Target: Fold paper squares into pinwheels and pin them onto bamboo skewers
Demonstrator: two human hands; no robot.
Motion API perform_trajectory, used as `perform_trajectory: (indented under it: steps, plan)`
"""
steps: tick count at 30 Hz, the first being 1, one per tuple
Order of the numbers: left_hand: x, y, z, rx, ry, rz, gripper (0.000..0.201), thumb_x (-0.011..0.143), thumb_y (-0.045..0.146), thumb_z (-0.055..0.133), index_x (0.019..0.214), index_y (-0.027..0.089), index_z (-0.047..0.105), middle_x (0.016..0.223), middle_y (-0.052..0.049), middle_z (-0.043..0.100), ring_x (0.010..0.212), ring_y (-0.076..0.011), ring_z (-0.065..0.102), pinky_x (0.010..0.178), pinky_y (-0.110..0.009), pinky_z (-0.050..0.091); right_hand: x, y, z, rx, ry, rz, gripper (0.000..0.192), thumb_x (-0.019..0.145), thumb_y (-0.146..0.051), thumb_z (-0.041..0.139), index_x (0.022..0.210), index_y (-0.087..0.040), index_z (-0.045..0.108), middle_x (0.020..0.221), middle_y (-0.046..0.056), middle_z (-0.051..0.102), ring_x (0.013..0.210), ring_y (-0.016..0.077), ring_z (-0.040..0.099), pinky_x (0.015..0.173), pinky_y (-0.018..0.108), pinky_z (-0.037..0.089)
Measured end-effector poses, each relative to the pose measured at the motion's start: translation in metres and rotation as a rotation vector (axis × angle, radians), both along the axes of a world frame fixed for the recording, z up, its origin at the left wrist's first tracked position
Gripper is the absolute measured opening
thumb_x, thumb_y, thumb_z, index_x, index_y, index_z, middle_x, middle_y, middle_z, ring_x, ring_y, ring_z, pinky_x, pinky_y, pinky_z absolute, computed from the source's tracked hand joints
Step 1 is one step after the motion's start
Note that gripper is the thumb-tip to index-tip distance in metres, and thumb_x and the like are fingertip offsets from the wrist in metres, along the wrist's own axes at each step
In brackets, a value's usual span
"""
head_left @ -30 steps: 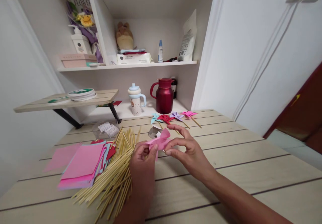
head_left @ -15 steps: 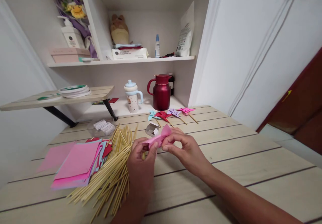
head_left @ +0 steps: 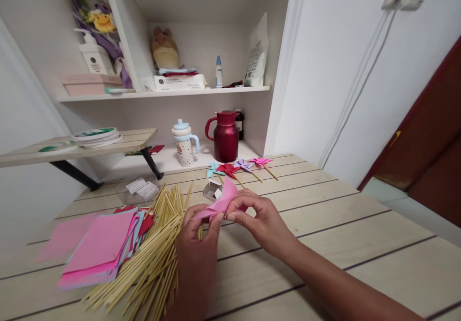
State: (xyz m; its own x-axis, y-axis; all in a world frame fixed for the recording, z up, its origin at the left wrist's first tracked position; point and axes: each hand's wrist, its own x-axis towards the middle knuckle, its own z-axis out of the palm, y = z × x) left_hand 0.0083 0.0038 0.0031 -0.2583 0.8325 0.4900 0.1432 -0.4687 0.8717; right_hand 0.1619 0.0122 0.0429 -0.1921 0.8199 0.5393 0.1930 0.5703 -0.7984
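A light pink paper pinwheel (head_left: 224, 198), its corners folded inward, is held above the table between both hands. My left hand (head_left: 197, 237) pinches it from the left, thumb in front and fingers behind. From the other side my right hand (head_left: 257, 217) grips it near the middle, thumb and forefinger close together. A tiny dark thing shows at the right fingertips, too small to make out. Just behind the paper stands a small open box (head_left: 212, 190) with white pieces inside. Bamboo sticks (head_left: 154, 249) lie in a loose heap beside my left hand.
Stacked coloured paper sheets (head_left: 99, 241) lie at the left. Finished pinwheels on sticks (head_left: 245, 166) line the back, before a red jug (head_left: 226, 138) and a lidded cup (head_left: 185, 145). A low raised stand (head_left: 135, 138) carries tape-like rolls (head_left: 96, 137). A clear packet (head_left: 140, 189) sits below it.
The paper has tilted more upright, and a wider face of it shows now. My right fingertips have shifted slightly along it. The whole view has moved a little to the right.
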Motion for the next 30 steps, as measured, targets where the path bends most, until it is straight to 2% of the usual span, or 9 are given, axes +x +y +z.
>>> perform_trajectory:
  steps: [10, 17, 23, 26, 30]
  plan:
    - [-0.0011, -0.0044, 0.0048, 0.046, 0.097, 0.029, 0.008, 0.081, 0.029, 0.072, 0.086, 0.023, 0.072, 0.092, -0.001, 0.067, 0.091, -0.0196, 0.063, 0.084, -0.029, 0.047, 0.0009, -0.0001, -0.0021, -0.032, 0.007, -0.010, 0.010, 0.083, -0.021, 0.072, 0.073, -0.023, 0.072, 0.076, -0.001, 0.071, 0.080, 0.0179, 0.061, 0.078, 0.030, 0.044]
    - [0.0017, -0.0059, 0.0057, 0.010, 0.032, 0.022, 0.012, 0.079, 0.031, 0.073, 0.089, 0.024, 0.073, 0.091, -0.002, 0.071, 0.089, -0.0209, 0.065, 0.084, -0.030, 0.048, -0.0016, -0.0033, -0.0022, -0.106, 0.069, -0.041, 0.007, 0.079, -0.023, 0.076, 0.073, -0.023, 0.072, 0.079, 0.000, 0.073, 0.081, 0.0186, 0.064, 0.075, 0.030, 0.046]
    - [0.0031, -0.0064, 0.0050, 0.035, 0.036, 0.046, 0.013, 0.079, 0.033, 0.074, 0.089, 0.024, 0.074, 0.092, -0.003, 0.072, 0.089, -0.0218, 0.066, 0.085, -0.031, 0.049, -0.0030, -0.0072, -0.0019, -0.088, 0.080, -0.062, 0.006, 0.081, -0.025, 0.075, 0.076, -0.023, 0.072, 0.079, 0.001, 0.072, 0.080, 0.0190, 0.064, 0.073, 0.030, 0.048]
    - [0.0023, -0.0072, 0.0045, 0.041, 0.070, 0.054, 0.013, 0.081, 0.033, 0.073, 0.091, 0.025, 0.074, 0.092, -0.002, 0.071, 0.089, -0.0210, 0.066, 0.084, -0.031, 0.049, -0.0044, -0.0079, -0.0032, -0.105, 0.125, -0.072, 0.010, 0.080, -0.026, 0.076, 0.076, -0.022, 0.067, 0.079, 0.000, 0.068, 0.079, 0.0174, 0.061, 0.067, 0.027, 0.047]
    - [0.0019, -0.0082, 0.0054, 0.049, 0.089, 0.070, 0.012, 0.081, 0.033, 0.073, 0.090, 0.025, 0.074, 0.093, -0.002, 0.071, 0.089, -0.0208, 0.065, 0.083, -0.031, 0.049, -0.0074, -0.0075, -0.0064, -0.139, 0.275, -0.094, 0.030, 0.072, -0.022, 0.081, 0.079, -0.024, 0.051, 0.079, -0.004, 0.058, 0.073, 0.0134, 0.056, 0.055, 0.021, 0.044]
